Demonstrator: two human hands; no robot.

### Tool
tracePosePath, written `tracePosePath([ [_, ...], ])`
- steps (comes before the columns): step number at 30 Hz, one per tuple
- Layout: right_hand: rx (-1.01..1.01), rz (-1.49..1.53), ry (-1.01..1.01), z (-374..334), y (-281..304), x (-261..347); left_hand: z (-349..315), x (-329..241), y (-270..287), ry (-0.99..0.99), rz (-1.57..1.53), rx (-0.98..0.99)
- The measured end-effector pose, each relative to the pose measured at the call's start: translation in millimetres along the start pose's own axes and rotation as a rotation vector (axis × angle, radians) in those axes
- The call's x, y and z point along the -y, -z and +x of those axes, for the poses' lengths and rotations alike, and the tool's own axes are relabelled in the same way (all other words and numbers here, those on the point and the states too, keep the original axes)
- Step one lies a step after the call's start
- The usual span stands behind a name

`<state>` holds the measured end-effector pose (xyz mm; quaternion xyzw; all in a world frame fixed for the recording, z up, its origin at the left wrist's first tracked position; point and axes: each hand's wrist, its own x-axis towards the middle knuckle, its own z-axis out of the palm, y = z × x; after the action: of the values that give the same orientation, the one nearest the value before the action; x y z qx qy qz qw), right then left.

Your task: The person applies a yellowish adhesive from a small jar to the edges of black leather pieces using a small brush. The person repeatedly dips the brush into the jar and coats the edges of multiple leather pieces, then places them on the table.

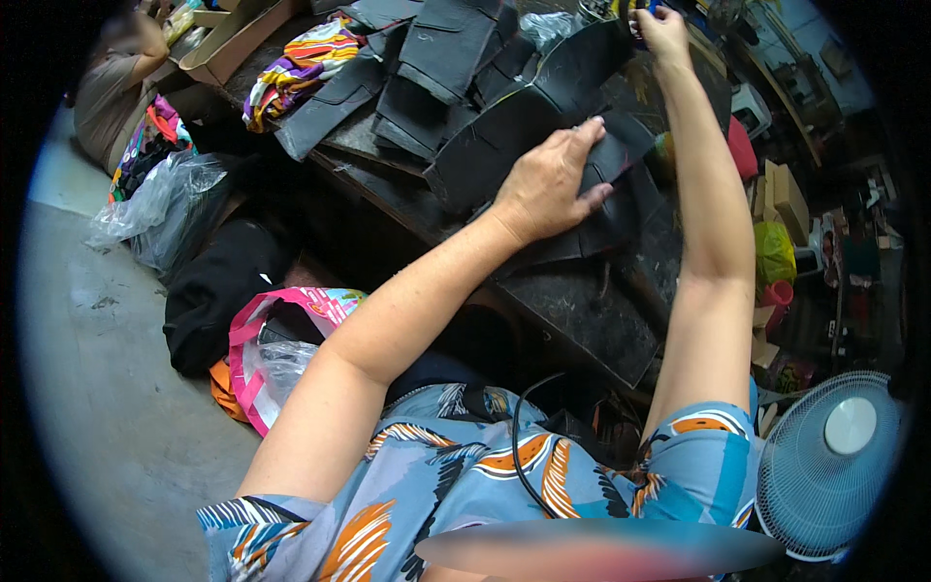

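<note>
My left hand (555,186) lies flat on a black leather-like piece (613,175) on the work table, its fingers stretched and the thumb apart. Beside it a long black panel (495,136) stands up in a curve across the table. At the table's far right, my right hand (663,35) is raised with its fingers pinched together. A small dark thing shows at its fingertips, with blue and yellow close by, too small to name. Stacked black flap-shaped pieces (448,48) lie beyond the left hand.
Colourful cloth (305,68) lies at the table's far left, near a cardboard box (233,48). A pink-edged bag (254,364) and a clear plastic bag (175,209) are on the left. Another person (114,92) sits far left. A fan (829,470) stands at lower right.
</note>
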<state>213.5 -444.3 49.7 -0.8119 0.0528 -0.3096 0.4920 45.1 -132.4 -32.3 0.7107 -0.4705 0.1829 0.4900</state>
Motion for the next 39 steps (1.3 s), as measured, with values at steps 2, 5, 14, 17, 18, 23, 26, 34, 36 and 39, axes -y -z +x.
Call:
tracePosePath([
  [2,-0.019,0.141,0.031,-46,32,25,-1,-1,0,0.011,-0.004,0.009],
  [5,0.035,-0.046,0.004,-145,76,66,2,-2,1,0.053,0.024,0.066],
  [14,-0.007,0.183,-0.385,-297,151,93,52,6,17,0.162,0.248,0.239],
  [17,0.067,-0.040,-0.383,-322,161,92,60,5,15,-0.163,0.307,0.158],
  [18,0.071,-0.171,-0.422,-331,161,94,63,3,13,-0.241,0.315,0.203],
  [23,0.199,-0.933,-0.194,-359,151,119,87,1,-1,-0.404,0.505,0.621],
  [26,0.244,-1.010,-0.204,-360,137,128,98,4,-3,-0.415,0.511,0.599],
  [34,0.225,-1.129,0.020,-354,104,124,93,4,-3,-0.375,0.411,0.458],
  [36,0.242,-1.154,0.014,-354,100,124,93,4,-3,-0.351,0.419,0.442],
  [39,0.278,-1.154,-0.050,-355,98,126,93,4,-2,-0.361,0.415,0.495],
])
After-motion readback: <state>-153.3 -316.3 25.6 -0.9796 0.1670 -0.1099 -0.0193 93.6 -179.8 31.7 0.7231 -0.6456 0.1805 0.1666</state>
